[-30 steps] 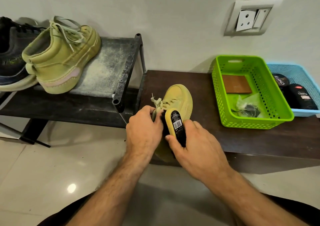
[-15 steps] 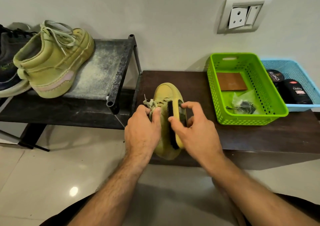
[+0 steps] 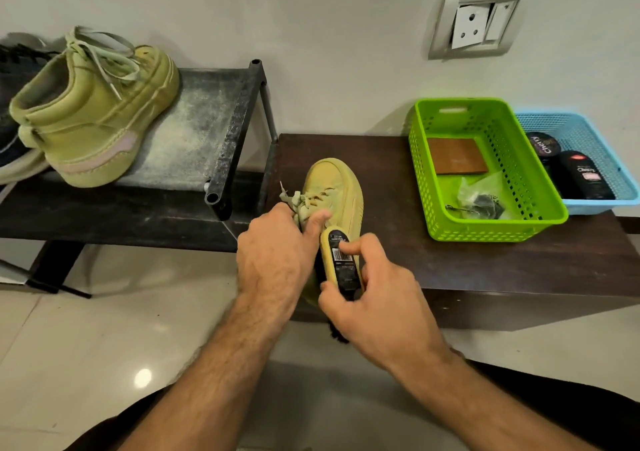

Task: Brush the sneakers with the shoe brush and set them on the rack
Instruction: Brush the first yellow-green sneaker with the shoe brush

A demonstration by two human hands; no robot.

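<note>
An olive-green sneaker (image 3: pixel 332 187) stands on the dark wooden bench (image 3: pixel 485 263), toe pointing at the wall. My left hand (image 3: pixel 277 253) grips its laced top, thumb across the tongue. My right hand (image 3: pixel 374 298) holds a yellow shoe brush (image 3: pixel 337 260) with a black barcode label against the sneaker's right side near the heel; black bristles show below my palm. The matching sneaker (image 3: pixel 93 118) sits heel toward me on the black metal rack (image 3: pixel 221 132) at the left.
A dark sneaker (image 3: pixel 14 104) sits at the rack's far left. A green basket (image 3: pixel 485 222) with a brown pad and a plastic bag stands on the bench's right, a blue basket (image 3: pixel 602 160) with polish containers beside it. Tiled floor lies below.
My right hand has drawn the brush back toward the sneaker's heel and turned its labelled back upward. My left hand keeps its hold on the laces.
</note>
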